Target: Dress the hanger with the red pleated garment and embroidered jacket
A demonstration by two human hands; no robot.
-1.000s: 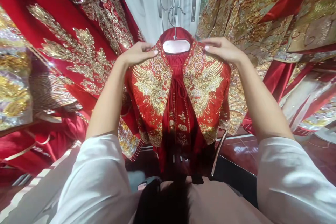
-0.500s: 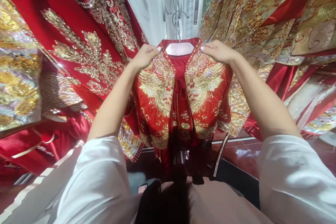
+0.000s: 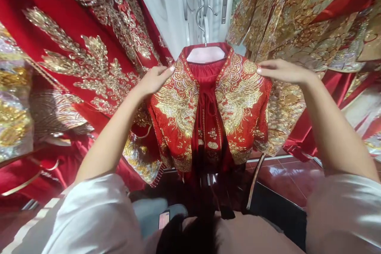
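Note:
A red jacket [image 3: 241,99] with gold bird embroidery and a stand collar faces me on a hanger [image 3: 206,24]. Its front hangs apart, showing a red inner garment [image 3: 207,73] with a tied cord. My left hand [image 3: 156,79] is closed on the shoulder at the left, thumb in front and fingers mostly hidden behind. At the opposite shoulder, my right hand [image 3: 281,70] pinches the outer edge between thumb and fairly straight fingers.
Red garments with gold beading [image 3: 98,55] crowd the left side. Gold sequined garments [image 3: 285,31] hang on the right. Behind the hanger is a white door frame [image 3: 217,16]. A phone [image 3: 164,220] and a dark bin-like object [image 3: 279,214] show below.
Both hands have slid outward from beside the collar toward the shoulder ends, the right one farther. The jacket is spread wider and sits slightly farther right in view.

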